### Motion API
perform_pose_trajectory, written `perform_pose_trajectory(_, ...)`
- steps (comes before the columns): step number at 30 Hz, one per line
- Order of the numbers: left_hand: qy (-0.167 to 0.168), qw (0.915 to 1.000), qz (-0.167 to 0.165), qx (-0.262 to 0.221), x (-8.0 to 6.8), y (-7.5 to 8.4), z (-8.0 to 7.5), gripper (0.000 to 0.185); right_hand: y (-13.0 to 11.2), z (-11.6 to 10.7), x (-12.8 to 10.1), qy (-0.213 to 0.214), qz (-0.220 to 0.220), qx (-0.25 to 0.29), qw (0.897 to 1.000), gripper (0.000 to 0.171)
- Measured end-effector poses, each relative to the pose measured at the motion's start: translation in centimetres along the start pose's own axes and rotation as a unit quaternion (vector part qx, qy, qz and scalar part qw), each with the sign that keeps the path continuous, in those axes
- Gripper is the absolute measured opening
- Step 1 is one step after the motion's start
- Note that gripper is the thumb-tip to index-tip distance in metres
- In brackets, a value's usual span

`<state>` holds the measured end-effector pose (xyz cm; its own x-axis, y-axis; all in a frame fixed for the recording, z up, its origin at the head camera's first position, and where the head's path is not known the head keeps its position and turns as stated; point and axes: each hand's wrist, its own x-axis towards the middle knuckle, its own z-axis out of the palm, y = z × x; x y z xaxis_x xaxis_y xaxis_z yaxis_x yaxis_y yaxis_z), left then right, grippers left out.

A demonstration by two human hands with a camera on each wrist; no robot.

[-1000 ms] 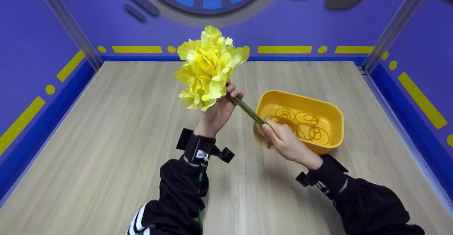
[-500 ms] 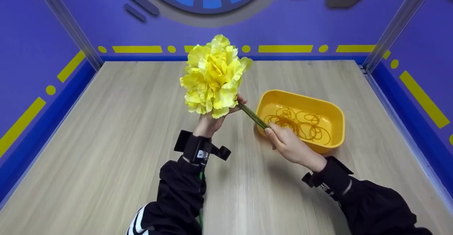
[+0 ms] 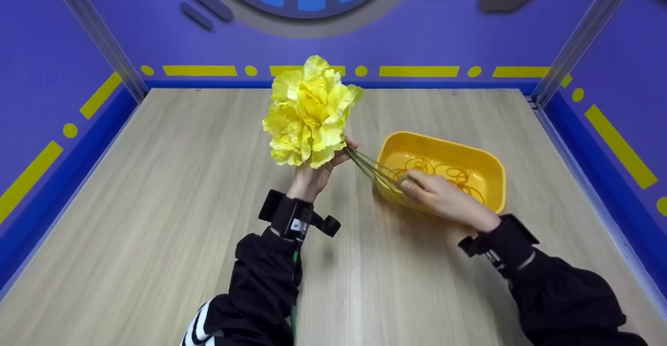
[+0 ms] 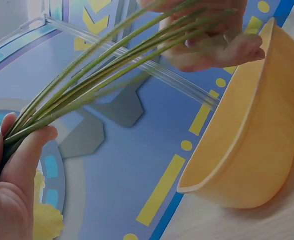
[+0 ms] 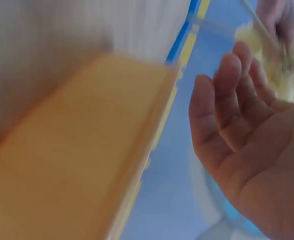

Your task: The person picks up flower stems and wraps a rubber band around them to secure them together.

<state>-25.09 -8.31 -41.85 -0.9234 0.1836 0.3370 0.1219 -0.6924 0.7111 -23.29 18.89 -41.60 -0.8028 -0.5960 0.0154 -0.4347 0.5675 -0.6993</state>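
Note:
My left hand (image 3: pixel 319 171) grips a bunch of yellow artificial flowers (image 3: pixel 308 112) by the green stems (image 3: pixel 371 168) just below the heads, holding it tilted above the table. In the left wrist view the left hand (image 4: pixel 18 167) pinches the stems (image 4: pixel 102 70), which fan apart toward the right hand (image 4: pixel 211 37). My right hand (image 3: pixel 424 188) hovers over the near-left rim of the yellow tub (image 3: pixel 492 154), its fingers at the stem ends. The right wrist view shows the right hand (image 5: pixel 236 125) with relaxed fingers and an empty palm.
The yellow tub (image 4: pixel 251 125) holds several loose rubber bands (image 3: pixel 451 171). It stands right of centre on a wooden tabletop (image 3: pixel 172 189). Blue walls with yellow markings close in the back and both sides.
My right hand has let go of the stems and shifted right over the tub's rim. The stems have fanned apart. The flower heads sit a little lower and further left.

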Motion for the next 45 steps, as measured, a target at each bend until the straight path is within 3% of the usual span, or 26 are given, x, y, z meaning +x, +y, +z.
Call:
perform_pose_trajectory(4, 0.025, 0.9992, 0.026, -0.020, 0.2, 0.1, -0.3, 0.044, 2.1, -1.7, 0.1, 0.016, 0.038, 0.010, 0.999, 0.035)
perform_pose_trajectory(10, 0.081, 0.9940, 0.049, -0.053, 0.2, 0.2, -0.7, 0.042, 5.4, -2.9, 0.9, 0.065, 0.076, -0.069, 0.993, 0.033)
perform_pose_trajectory(14, 0.124, 0.9891, 0.052, -0.061, 0.3, 0.3, -0.7, 0.008, 6.7, -3.2, 1.7, 0.064, 0.099, -0.111, 0.987, 0.026)
perform_pose_trajectory(17, 0.152, 0.9857, 0.047, -0.056, 0.4, 0.3, -0.7, 0.034, 7.2, -3.2, 2.2, 0.052, 0.117, -0.142, 0.982, 0.024)
perform_pose_trajectory(19, 0.167, 0.9836, 0.043, -0.053, 0.6, 0.3, -0.8, 0.041, 7.1, -2.9, 2.6, 0.042, 0.123, -0.169, 0.977, 0.024)
perform_pose_trajectory(26, 0.184, 0.9810, 0.034, -0.053, 0.4, -0.1, -1.1, 0.040, 6.2, -1.3, 4.4, 0.008, 0.142, -0.235, 0.962, 0.042)
perform_pose_trajectory(31, 0.177, 0.9824, 0.030, -0.051, 0.2, -0.4, -0.9, 0.041, 6.2, -0.5, 4.9, 0.015, 0.147, -0.259, 0.954, 0.052)
perform_pose_trajectory(36, 0.170, 0.9837, 0.027, -0.053, 0.0, -0.6, -0.8, 0.039, 6.5, -0.8, 4.6, 0.022, 0.146, -0.238, 0.960, 0.044)
perform_pose_trajectory(41, 0.166, 0.9835, 0.032, -0.065, -0.3, -0.6, -0.7, 0.019, 6.5, -1.6, 4.3, 0.065, 0.143, -0.138, 0.978, 0.021)
perform_pose_trajectory(45, 0.163, 0.9835, 0.038, -0.069, -0.3, -0.8, -0.8, 0.016, 6.2, -2.3, 3.6, 0.127, 0.124, -0.041, 0.983, 0.020)
